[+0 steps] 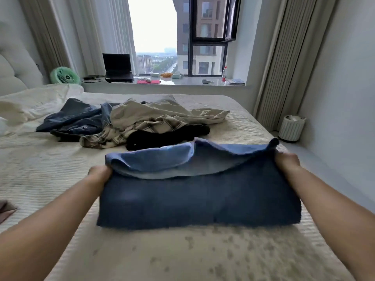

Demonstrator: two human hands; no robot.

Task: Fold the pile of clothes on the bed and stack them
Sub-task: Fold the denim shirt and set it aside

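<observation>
Denim garment (198,191), folded, is on the bed (40,171) at 6 o'clock in the head view. Left hand (99,175) grips its 9 o'clock edge, fingers curled into the fabric. Right hand (287,161) grips the 3 o'clock edge likewise. Both forearms extend forward. Unfolded clothes pile (142,120) lies at 12 o'clock.

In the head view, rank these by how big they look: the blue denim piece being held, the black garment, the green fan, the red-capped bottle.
1. Blue denim piece, though it is nearest the camera.
2. Black garment.
3. Green fan.
4. Red-capped bottle.
</observation>
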